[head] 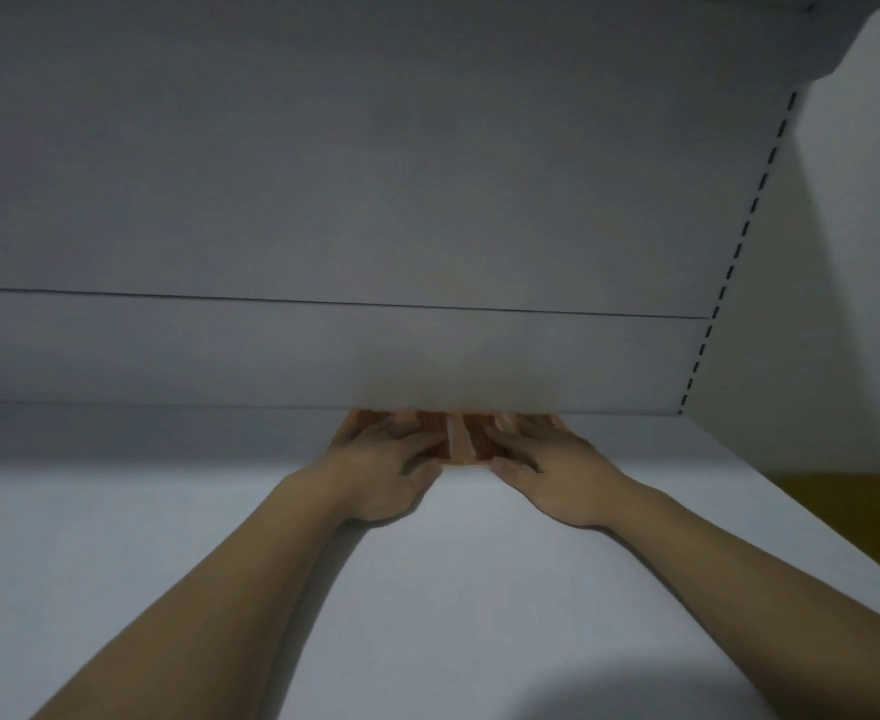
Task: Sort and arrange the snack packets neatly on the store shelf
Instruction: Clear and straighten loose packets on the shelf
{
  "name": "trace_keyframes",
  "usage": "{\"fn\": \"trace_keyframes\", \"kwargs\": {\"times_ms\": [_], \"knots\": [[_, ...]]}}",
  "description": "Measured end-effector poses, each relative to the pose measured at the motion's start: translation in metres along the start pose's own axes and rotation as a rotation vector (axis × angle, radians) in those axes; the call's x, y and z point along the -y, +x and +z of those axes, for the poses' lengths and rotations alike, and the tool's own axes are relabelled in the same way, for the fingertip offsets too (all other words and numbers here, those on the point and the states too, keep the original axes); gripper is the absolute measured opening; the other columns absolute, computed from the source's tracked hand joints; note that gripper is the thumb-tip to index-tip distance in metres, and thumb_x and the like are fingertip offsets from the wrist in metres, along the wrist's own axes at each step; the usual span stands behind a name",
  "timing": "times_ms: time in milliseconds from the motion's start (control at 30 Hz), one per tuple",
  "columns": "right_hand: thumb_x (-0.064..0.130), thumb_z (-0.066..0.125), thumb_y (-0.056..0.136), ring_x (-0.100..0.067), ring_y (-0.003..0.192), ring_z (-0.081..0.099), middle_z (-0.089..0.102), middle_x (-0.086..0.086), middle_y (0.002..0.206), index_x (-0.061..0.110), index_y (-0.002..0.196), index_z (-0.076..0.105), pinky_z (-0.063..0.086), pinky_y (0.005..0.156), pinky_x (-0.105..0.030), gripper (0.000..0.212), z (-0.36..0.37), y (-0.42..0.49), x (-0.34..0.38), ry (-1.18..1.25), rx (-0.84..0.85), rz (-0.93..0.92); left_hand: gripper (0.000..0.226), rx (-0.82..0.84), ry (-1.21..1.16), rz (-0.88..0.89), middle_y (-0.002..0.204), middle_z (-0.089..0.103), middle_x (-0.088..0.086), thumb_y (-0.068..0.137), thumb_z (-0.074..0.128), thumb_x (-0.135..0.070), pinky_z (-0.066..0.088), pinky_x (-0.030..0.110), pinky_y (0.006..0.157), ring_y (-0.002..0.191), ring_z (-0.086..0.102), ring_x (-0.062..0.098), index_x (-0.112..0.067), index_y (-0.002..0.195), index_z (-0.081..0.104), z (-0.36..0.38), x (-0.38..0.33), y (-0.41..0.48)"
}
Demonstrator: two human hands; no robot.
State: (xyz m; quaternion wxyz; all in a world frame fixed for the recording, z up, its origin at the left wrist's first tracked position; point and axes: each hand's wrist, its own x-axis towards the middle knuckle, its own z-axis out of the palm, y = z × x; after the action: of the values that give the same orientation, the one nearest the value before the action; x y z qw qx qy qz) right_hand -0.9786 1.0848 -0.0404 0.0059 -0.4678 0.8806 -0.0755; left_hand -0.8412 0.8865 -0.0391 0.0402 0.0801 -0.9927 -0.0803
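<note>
Across the top of your view hangs the broad grey underside of the upper shelf (375, 174), its front lip cutting off whatever lies deeper in. Below it, the white shelf board (219, 537) runs out from you, with a slotted upright (737, 252) rising at its right end. Both your forearms reach forward over the board to its back. Your left hand (383, 467) and right hand (549, 472) lie side by side, a little apart, fingers stretched forward and resting on the orange snack packets (461, 441), thumbs at their near edge. Your fingertips vanish under the lip. The packets sit at the rear of the board between your hands. In the blur they seem to be two, with a pale strip between them.
</note>
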Motion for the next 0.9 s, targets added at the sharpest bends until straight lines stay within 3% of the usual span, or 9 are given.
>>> {"fn": "trace_keyframes", "kwargs": {"times_ms": [200,300,400,500,600,733,900], "knots": [[0.050,0.032,0.103,-0.019,0.141,0.027,0.038,0.004,0.153,0.030,0.148,0.040,0.031,0.112,-0.037,0.050,-0.004,-0.003,0.005,-0.032,-0.045,0.035,0.047,-0.057,0.033,0.010,0.159,0.029,-0.007,0.102,0.032,-0.044,0.004,0.038,0.121,0.147,0.017,0.013,-0.039,0.150,0.034,-0.004,-0.006,0.000],[0.052,0.032,0.102,-0.020,0.143,0.026,0.034,0.004,0.156,0.031,0.151,0.034,0.030,0.113,-0.039,0.054,-0.004,-0.001,0.004,-0.037,-0.036,0.030,0.048,-0.051,0.050,-0.001,0.159,0.028,-0.006,0.102,0.033,-0.046,0.005,0.039,0.120,0.147,0.018,0.015,-0.040,0.149,0.033,-0.003,-0.006,0.001],[0.055,0.033,0.101,-0.021,0.148,0.023,0.027,-0.002,0.161,0.033,0.156,0.023,0.024,0.118,-0.044,0.060,-0.007,0.004,-0.002,-0.001,-0.061,0.095,0.056,-0.034,0.050,-0.049,0.164,0.016,-0.006,0.101,0.033,-0.051,0.004,0.047,0.119,0.150,0.011,0.016,-0.037,0.154,0.023,-0.006,-0.008,0.003],[0.044,0.036,0.104,-0.023,0.133,0.045,0.048,-0.002,0.148,0.034,0.146,0.044,0.037,0.108,-0.039,0.044,-0.014,0.007,-0.018,0.024,-0.140,0.119,0.059,-0.067,0.019,0.000,0.166,0.006,-0.010,0.100,0.033,-0.056,0.003,0.051,0.121,0.152,0.007,0.014,-0.039,0.155,0.019,-0.009,-0.017,0.005],[0.032,0.040,0.104,-0.021,0.123,0.053,0.056,0.005,0.142,0.035,0.135,0.058,0.043,0.102,-0.035,0.036,-0.016,0.007,-0.029,0.035,-0.077,0.092,0.058,-0.026,-0.044,0.088,0.166,0.007,-0.012,0.099,0.033,-0.058,0.000,0.048,0.121,0.151,0.004,0.015,-0.038,0.153,0.026,-0.006,-0.032,0.003],[0.032,0.040,0.104,-0.020,0.123,0.053,0.057,0.006,0.141,0.035,0.133,0.060,0.042,0.104,-0.034,0.035,-0.016,0.010,-0.033,0.052,-0.061,0.092,0.060,0.057,-0.041,0.099,0.164,0.015,-0.010,0.100,0.031,-0.059,-0.008,0.045,0.118,0.150,0.005,0.016,-0.036,0.155,0.024,-0.006,-0.038,0.004],[0.033,0.040,0.104,-0.020,0.126,0.052,0.055,0.007,0.142,0.035,0.135,0.059,0.041,0.106,-0.035,0.036,-0.015,0.010,-0.037,0.048,-0.056,0.120,0.059,0.066,-0.069,0.101,0.162,0.024,-0.009,0.098,0.035,-0.061,-0.006,0.041,0.118,0.150,0.011,0.015,-0.038,0.152,0.029,-0.005,-0.038,0.006]]}}
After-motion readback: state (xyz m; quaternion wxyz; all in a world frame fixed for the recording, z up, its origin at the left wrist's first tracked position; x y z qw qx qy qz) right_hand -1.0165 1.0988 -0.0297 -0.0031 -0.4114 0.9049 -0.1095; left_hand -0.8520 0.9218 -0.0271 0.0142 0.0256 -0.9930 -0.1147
